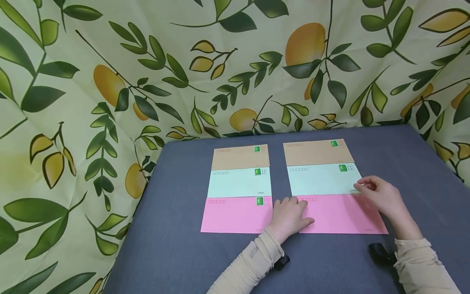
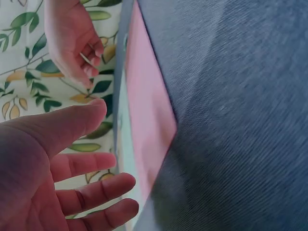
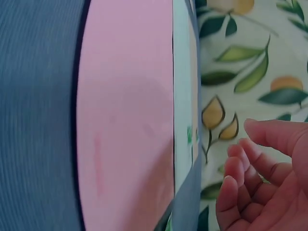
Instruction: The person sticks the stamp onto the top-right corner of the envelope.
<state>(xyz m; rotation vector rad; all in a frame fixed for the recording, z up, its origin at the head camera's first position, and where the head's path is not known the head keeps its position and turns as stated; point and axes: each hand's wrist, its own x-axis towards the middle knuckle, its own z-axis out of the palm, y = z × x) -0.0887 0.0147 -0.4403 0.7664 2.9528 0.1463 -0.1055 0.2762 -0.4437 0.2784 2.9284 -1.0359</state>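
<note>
Two columns of envelopes lie on the table, each with brown at the back, mint in the middle and pink in front. My left hand (image 1: 288, 216) is over the gap between the left pink envelope (image 1: 235, 216) and the right pink envelope (image 1: 338, 216), fingers forward and thumb to the right. The left wrist view shows its fingers (image 2: 98, 187) spread and loosely straight, holding nothing. Over the back right corner of the right pink envelope is my right hand (image 1: 383, 196), near the right mint envelope (image 1: 319, 181). Its fingers (image 3: 236, 168) bend loosely, a small gap between thumb and forefinger.
The left mint envelope (image 1: 235, 185) and both brown envelopes, left (image 1: 235, 159) and right (image 1: 315, 154), have green stamps. A blue-grey cloth (image 1: 165, 245) covers the table. Behind and at the sides hangs a leaf-patterned curtain (image 1: 205, 90). Dark gear (image 1: 382, 254) sits by the right wrist.
</note>
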